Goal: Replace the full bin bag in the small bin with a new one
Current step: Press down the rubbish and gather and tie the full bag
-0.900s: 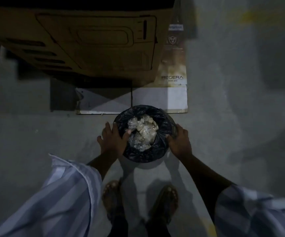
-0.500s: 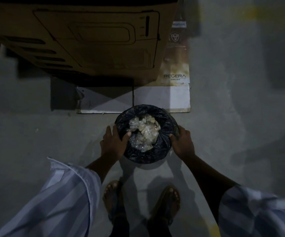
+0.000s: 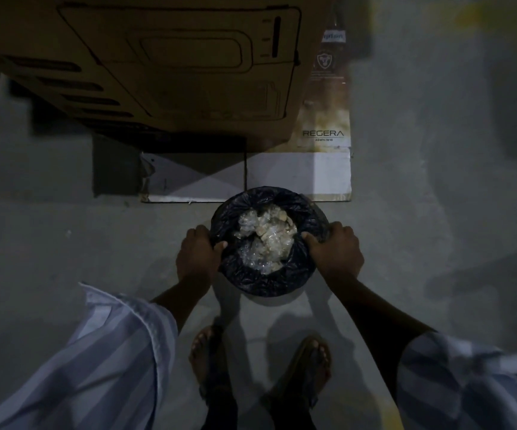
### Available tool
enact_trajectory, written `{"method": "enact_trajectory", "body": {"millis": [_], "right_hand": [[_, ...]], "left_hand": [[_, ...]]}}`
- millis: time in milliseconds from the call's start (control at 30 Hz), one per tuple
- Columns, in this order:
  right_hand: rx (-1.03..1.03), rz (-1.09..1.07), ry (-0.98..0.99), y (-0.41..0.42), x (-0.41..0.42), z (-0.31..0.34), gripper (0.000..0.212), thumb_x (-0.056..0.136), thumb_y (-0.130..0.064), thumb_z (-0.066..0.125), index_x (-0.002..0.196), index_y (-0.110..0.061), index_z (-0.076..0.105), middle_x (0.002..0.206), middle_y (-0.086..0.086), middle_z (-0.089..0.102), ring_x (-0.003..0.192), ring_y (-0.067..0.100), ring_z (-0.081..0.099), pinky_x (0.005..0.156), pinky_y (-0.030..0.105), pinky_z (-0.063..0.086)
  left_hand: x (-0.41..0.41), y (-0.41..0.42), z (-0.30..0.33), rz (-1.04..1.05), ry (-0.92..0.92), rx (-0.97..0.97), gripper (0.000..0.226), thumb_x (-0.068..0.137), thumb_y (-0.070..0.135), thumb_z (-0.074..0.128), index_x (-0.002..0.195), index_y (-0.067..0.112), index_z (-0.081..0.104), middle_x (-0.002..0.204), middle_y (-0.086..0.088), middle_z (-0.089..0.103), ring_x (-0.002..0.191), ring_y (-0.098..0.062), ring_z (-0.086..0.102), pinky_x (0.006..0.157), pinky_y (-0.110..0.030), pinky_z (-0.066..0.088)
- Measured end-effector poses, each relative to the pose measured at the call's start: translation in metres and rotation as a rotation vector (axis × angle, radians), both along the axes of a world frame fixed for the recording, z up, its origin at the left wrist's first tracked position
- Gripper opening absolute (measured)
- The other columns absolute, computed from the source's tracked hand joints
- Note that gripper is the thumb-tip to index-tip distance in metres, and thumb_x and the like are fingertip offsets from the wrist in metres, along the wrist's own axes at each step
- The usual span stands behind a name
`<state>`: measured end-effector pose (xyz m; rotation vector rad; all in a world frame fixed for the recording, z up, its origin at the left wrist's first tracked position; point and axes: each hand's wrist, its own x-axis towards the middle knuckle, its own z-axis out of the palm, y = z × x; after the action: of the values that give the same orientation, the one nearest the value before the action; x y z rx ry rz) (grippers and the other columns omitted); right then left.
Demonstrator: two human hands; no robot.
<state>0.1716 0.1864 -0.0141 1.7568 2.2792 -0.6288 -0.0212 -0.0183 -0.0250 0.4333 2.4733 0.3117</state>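
Note:
A small round bin stands on the grey floor in front of my feet, lined with a black bin bag (image 3: 260,282) whose edge is folded over the rim. The bag is filled with pale crumpled plastic waste (image 3: 266,237). My left hand (image 3: 196,257) grips the bag's edge at the bin's left side, thumb hooked inside. My right hand (image 3: 336,254) grips the bag's edge at the right side in the same way. The bin's own wall is almost wholly hidden by the bag.
A large brown cardboard box (image 3: 164,66) stands just behind the bin, with a flattened white-and-tan carton (image 3: 297,175) lying under it on the floor. My sandalled feet (image 3: 260,364) are directly below the bin. Bare concrete floor lies to the left and right.
Both hands have closed on the bag's edge, the fingers curling in over the rim from a flatter hold on the bin's sides. The bin stays in place.

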Motion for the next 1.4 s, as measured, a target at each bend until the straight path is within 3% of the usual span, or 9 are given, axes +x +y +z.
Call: {"method": "enact_trajectory", "body": {"millis": [233,500,567,667,767,833,933,1100,1400], "right_hand": [[-0.029,-0.046,0.002,0.0,-0.002,-0.01,0.021,0.095,-0.032,0.064,0.106,-0.015,0.065,0.105,0.009,0.064,0.095,0.032,0.065,0.071,0.033,0.043],[-0.051,-0.125,0.125,0.013,0.017,-0.013,0.013,0.096,-0.021,0.061,0.102,-0.019,0.072,0.104,0.008,0.071,0.091,0.029,0.067,0.07,0.032,0.048],[0.04,-0.037,0.164,0.013,0.02,-0.011,0.023,0.093,-0.022,0.065,0.114,-0.017,0.069,0.113,0.011,0.066,0.099,0.033,0.064,0.079,0.04,0.051],[0.26,0.36,0.305,0.004,0.003,-0.003,0.041,0.086,-0.019,0.067,0.126,-0.011,0.068,0.124,0.014,0.065,0.111,0.035,0.059,0.093,0.043,0.047],[0.158,0.659,0.465,-0.032,-0.028,-0.005,0.047,0.087,-0.014,0.069,0.133,-0.008,0.064,0.137,0.015,0.062,0.126,0.033,0.055,0.109,0.045,0.045],[0.03,0.771,0.297,-0.053,-0.042,-0.022,0.068,0.082,-0.019,0.075,0.146,-0.012,0.052,0.151,0.016,0.05,0.139,0.037,0.044,0.116,0.049,0.038],[-0.094,0.793,0.043,-0.065,-0.054,-0.055,0.097,0.08,-0.032,0.077,0.161,-0.016,0.027,0.165,0.016,0.027,0.151,0.046,0.023,0.122,0.06,0.023],[-0.201,0.848,-0.218,-0.07,-0.068,-0.087,0.115,0.084,-0.043,0.076,0.164,-0.019,-0.003,0.171,0.01,-0.003,0.155,0.047,-0.001,0.122,0.067,0.01],[-0.234,0.856,-0.224,-0.065,-0.071,-0.092,0.11,0.089,-0.037,0.071,0.163,-0.015,-0.008,0.171,0.012,-0.004,0.154,0.048,-0.004,0.123,0.065,0.006]], "left_hand": [[-0.003,-0.004,-0.002,-0.102,0.125,-0.025,0.027,0.103,0.036,0.051,0.099,0.011,0.059,0.102,-0.014,0.064,0.098,-0.036,0.063,0.079,-0.043,0.052],[-0.019,-0.021,0.003,-0.143,0.215,0.102,0.026,0.102,0.033,0.051,0.087,0.013,0.056,0.089,-0.011,0.059,0.083,-0.034,0.06,0.07,-0.041,0.048],[-0.02,-0.022,0.003,-0.109,0.217,0.121,0.027,0.101,0.039,0.054,0.096,0.013,0.059,0.095,-0.01,0.06,0.089,-0.031,0.059,0.075,-0.043,0.05],[-0.017,-0.018,0.004,-0.1,0.244,0.117,0.039,0.097,0.048,0.06,0.115,0.013,0.06,0.11,-0.011,0.06,0.102,-0.032,0.057,0.084,-0.044,0.05],[-0.015,-0.006,-0.001,-0.087,0.144,0.107,0.05,0.091,0.052,0.066,0.123,0.014,0.059,0.118,-0.013,0.057,0.11,-0.033,0.055,0.088,-0.046,0.052],[-0.015,0.004,-0.007,-0.073,0.048,0.09,0.043,0.091,0.046,0.068,0.118,0.013,0.06,0.116,-0.013,0.057,0.11,-0.035,0.056,0.089,-0.046,0.051],[-0.017,0.017,-0.012,-0.004,-0.054,0.102,0.027,0.092,0.035,0.068,0.108,0.013,0.064,0.11,-0.013,0.065,0.106,-0.035,0.063,0.087,-0.043,0.053],[-0.031,0.016,-0.017,-0.071,-0.026,0.054,0.022,0.09,0.04,0.068,0.094,0.02,0.06,0.098,-0.005,0.065,0.091,-0.028,0.064,0.078,-0.04,0.054],[-0.037,0.013,-0.018,-0.108,0.01,0.11,0.034,0.093,0.05,0.064,0.09,0.017,0.06,0.095,-0.005,0.058,0.091,-0.027,0.059,0.079,-0.041,0.052]]}}
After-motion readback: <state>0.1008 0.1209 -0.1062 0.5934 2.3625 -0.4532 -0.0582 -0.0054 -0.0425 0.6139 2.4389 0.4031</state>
